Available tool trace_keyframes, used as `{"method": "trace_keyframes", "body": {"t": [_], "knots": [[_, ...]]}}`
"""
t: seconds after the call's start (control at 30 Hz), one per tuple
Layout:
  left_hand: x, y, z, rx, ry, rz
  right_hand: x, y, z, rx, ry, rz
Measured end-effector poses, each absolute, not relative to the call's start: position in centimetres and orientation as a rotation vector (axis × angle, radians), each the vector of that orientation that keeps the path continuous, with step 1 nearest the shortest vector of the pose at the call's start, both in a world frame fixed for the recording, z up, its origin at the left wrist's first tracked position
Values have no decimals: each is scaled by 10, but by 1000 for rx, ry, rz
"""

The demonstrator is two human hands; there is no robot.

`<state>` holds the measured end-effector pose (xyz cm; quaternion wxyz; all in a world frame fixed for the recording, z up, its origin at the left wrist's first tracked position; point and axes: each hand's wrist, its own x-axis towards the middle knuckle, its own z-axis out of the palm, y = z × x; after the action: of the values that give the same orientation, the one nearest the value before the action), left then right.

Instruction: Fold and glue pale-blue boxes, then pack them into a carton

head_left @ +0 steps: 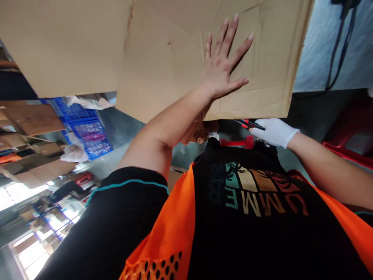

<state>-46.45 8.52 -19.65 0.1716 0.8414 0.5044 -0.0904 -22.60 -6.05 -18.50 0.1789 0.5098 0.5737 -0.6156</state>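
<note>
Position: up front, at arm's length, the cardboard sheet [163,50] fills the top of my view, creased and torn in places, its lower edge just above my chest.
Left hand [223,64]: bare, pressed flat on the cardboard, fingers [230,31] spread apart, gripping nothing.
Right hand [274,132]: in a white glove, fingers closed around a red-and-black cutter [247,124] just under the sheet's lower edge.
Handling, my judgement: light for its size, stiff across the flutes but floppy along the creases; dry and not slippery; tears readily at the worn folds.
Where to hold: flat palm on an uncreased panel, or pinch the lower edge away from the tears.
Surroundings: blue crate [87,130] and stacked boxes to my left; red chair [349,140] on the right.
</note>
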Motion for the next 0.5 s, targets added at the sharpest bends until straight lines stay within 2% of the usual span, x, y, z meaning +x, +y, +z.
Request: {"method": "trace_keyframes", "body": {"t": [0.33,0.5], "knots": [[-463,88,-193,2429,1444,-363,-223,-62,-180,1353,1507,-1963],[-462,86,-188,2447,1428,-359,-260,-60,-185,1362,1537,-2008]]}}
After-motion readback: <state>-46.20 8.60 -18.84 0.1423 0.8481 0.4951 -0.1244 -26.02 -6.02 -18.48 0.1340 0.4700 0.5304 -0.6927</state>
